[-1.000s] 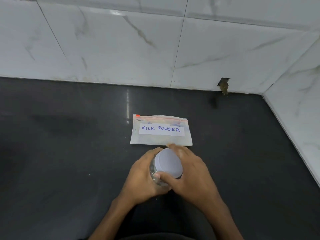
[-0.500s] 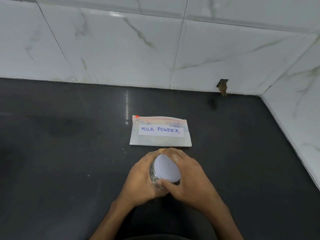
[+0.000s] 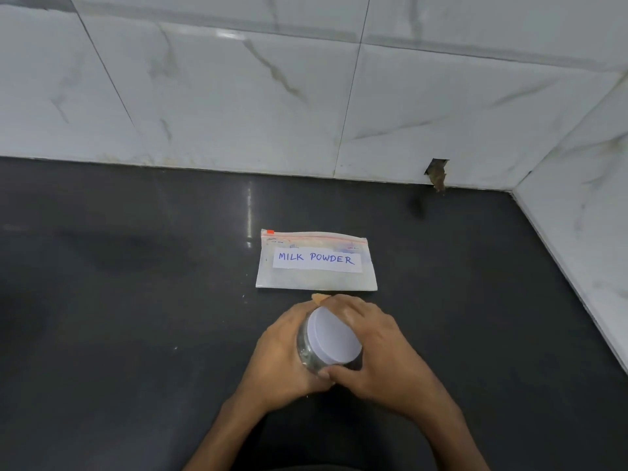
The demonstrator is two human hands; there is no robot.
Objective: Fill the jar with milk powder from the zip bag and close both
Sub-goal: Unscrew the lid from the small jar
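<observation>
The jar (image 3: 303, 348) stood on the dark counter (image 3: 136, 334) just in front of the flat zip bag (image 3: 316, 282). The left hand (image 3: 275, 365) curled round its glass side, and the right hand (image 3: 387, 355) gripped the white lid (image 3: 333, 338) between fingers and thumb. Both hands hid most of the jar, so its contents could not be made out.

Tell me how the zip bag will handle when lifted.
The zip bag lies thin and flat, so it is probably light and floppy. Smooth plastic may slide on the glossy counter. Its zip looks shut, so spills seem unlikely.
</observation>
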